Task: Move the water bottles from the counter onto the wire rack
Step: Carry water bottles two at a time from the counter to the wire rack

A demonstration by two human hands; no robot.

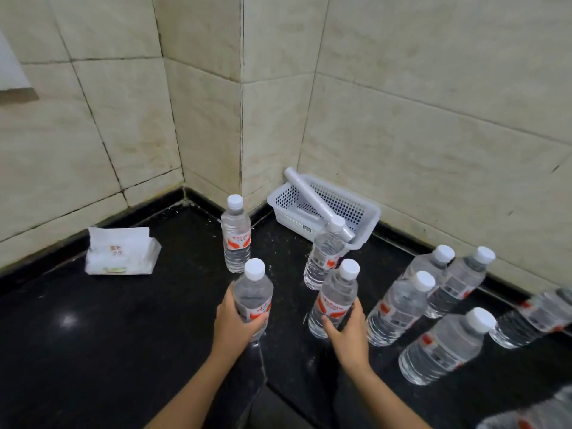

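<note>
Several clear water bottles with white caps and red-and-white labels stand on a black counter (123, 351). My left hand (235, 320) is wrapped around one bottle (253, 289) near the middle. My right hand (346, 329) grips the lower part of a second bottle (335, 297) beside it. Two more bottles stand behind, one near the wall corner (236, 233) and one in front of the basket (325, 255). Other bottles (399, 308) cluster along the right side. No wire rack is in view.
A white perforated plastic basket (359, 209) with a white tube (312, 198) across it sits against the tiled wall at the back right. A white tissue pack (122, 252) lies at the back left. Tiled walls form a protruding corner behind the counter.
</note>
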